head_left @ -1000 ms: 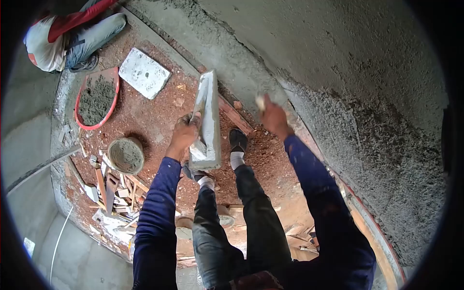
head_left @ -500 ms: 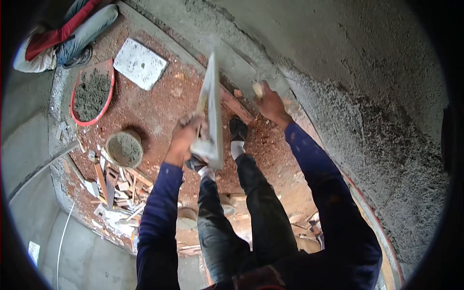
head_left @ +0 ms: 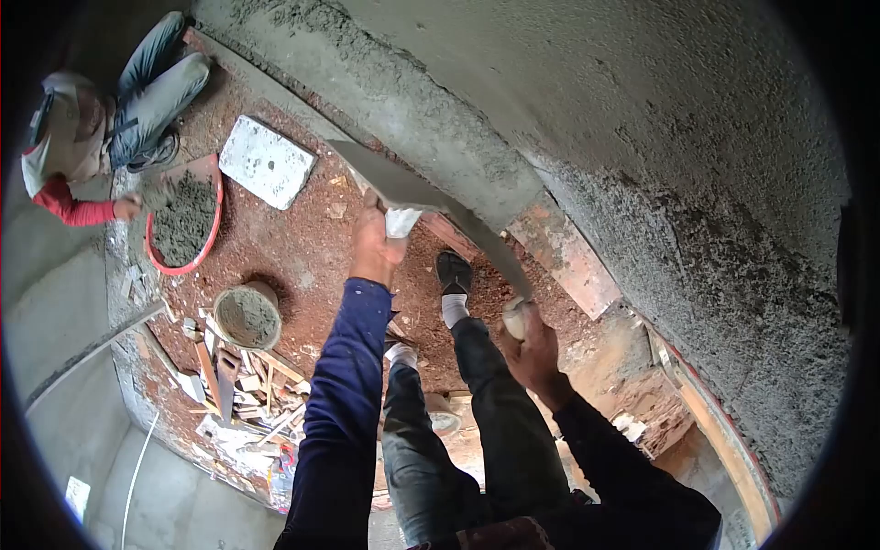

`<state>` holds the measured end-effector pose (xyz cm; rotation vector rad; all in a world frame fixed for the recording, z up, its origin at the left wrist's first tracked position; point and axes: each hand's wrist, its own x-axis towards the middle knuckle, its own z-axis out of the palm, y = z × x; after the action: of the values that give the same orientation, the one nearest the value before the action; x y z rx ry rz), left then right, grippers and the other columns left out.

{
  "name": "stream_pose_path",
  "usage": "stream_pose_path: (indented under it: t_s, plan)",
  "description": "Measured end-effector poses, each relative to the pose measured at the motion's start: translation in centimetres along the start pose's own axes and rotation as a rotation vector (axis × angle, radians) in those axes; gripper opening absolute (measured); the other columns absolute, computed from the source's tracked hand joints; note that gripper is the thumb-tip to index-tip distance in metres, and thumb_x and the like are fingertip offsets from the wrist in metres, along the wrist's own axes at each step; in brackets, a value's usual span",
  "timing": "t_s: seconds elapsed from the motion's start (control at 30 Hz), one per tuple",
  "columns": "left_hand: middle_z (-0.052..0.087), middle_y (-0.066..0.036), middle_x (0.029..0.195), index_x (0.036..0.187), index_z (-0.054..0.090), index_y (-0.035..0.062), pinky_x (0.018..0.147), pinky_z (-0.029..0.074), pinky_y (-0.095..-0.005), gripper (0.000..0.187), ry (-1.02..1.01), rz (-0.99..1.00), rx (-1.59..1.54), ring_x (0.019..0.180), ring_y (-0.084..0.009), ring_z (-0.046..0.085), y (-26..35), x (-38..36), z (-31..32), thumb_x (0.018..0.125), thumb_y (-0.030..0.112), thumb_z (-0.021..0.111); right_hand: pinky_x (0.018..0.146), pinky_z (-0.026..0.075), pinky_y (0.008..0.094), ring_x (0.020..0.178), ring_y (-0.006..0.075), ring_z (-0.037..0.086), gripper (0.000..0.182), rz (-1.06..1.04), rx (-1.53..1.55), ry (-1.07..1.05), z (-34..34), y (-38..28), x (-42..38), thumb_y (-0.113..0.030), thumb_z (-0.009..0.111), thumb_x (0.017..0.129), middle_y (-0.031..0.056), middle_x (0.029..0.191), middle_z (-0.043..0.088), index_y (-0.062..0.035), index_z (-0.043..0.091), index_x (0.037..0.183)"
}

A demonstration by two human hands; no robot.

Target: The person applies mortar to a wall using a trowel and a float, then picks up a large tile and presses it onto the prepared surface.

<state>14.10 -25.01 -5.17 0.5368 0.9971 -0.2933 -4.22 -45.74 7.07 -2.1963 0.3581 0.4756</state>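
Gripping the white handle [head_left: 401, 222] of a grey board [head_left: 390, 179] in the closed left hand [head_left: 375, 244], and the rounded, pale grip [head_left: 515, 318] of a trowel [head_left: 493, 245] in the closed right hand [head_left: 535, 354]. Holding the board tilted just beyond the left hand, with its long axis slanting from far left to near right. Pointing the trowel's long blade forward and leftward from the right hand to the board's right end, overlapping too closely to tell whether touching. Keeping the right hand closer to the body and nearer the rough wall [head_left: 697, 211]. Sharing the reddish floor [head_left: 316, 247], left of the left hand, with a bucket [head_left: 240, 346] and, farther off, a co-worker [head_left: 151, 115] beside a red-rimmed tub [head_left: 221, 203].
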Motion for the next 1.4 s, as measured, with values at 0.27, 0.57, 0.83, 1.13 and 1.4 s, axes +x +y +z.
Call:
stream_pose_path:
  t_s: [0.27, 0.57, 0.83, 1.13, 1.4]
  plan:
    - [0.057, -0.002, 0.082, 0.087, 0.052, 0.0124, 0.068, 0.053, -0.0382, 0.029, 0.231, 0.120, -0.052, 0.073, -0.0197, 0.059, -2.8, -0.6, 3.7, 0.099, 0.037, 0.042, 0.054, 0.051, 0.0363, 0.064, 0.0310, 0.066, 0.031, -0.078, 0.073, 0.163, 4.9, -3.9, 1.6, -0.005, 0.061, 0.084, 0.0154, 0.076, 0.061, -0.0053, 0.047, 0.112]
    - [0.056, 0.001, 0.080, 0.087, 0.049, 0.0126, 0.065, 0.053, -0.0379, 0.030, 0.211, 0.104, -0.161, 0.070, -0.0185, 0.059, -3.4, -0.1, 4.2, 0.099, 0.038, 0.039, 0.053, 0.050, 0.0389, 0.065, 0.0332, 0.065, 0.039, 0.059, 0.089, 0.108, 6.0, -3.6, 2.5, -0.008, 0.059, 0.084, 0.0158, 0.078, 0.061, -0.0049, 0.042, 0.120]
    - [0.061, -0.016, 0.105, 0.116, 0.047, 0.0012, 0.086, 0.054, -0.0415, 0.036, 0.272, 0.243, -0.240, 0.094, -0.0295, 0.064, -1.4, -0.5, 4.4, 0.100, 0.030, 0.032, 0.057, 0.049, 0.0332, 0.071, 0.0285, 0.065, 0.034, 0.146, 0.089, 0.225, 3.9, 0.6, 5.4, -0.011, 0.057, 0.087, 0.0154, 0.085, 0.065, -0.0064, 0.047, 0.119]
    - [0.062, -0.017, 0.108, 0.116, 0.052, -0.0006, 0.089, 0.051, -0.0426, 0.043, 0.185, 0.151, -0.201, 0.094, -0.0297, 0.062, -1.5, -1.0, 3.9, 0.099, 0.035, 0.033, 0.061, 0.054, 0.0417, 0.074, 0.0357, 0.068, 0.040, -0.103, 0.061, 0.092, 1.9, -4.9, 4.1, -0.007, 0.061, 0.082, 0.0172, 0.084, 0.066, -0.0075, 0.044, 0.119]
    - [0.061, -0.014, 0.107, 0.109, 0.055, 0.0044, 0.077, 0.054, -0.0395, 0.033, 0.154, 0.202, -0.263, 0.088, -0.0267, 0.064, -0.7, -1.2, 1.9, 0.098, 0.028, 0.035, 0.062, 0.055, 0.0466, 0.072, 0.0405, 0.066, 0.038, 0.259, -0.069, 0.018, 2.8, -0.1, 5.8, -0.011, 0.058, 0.083, 0.0228, 0.079, 0.065, -0.0076, 0.043, 0.118]
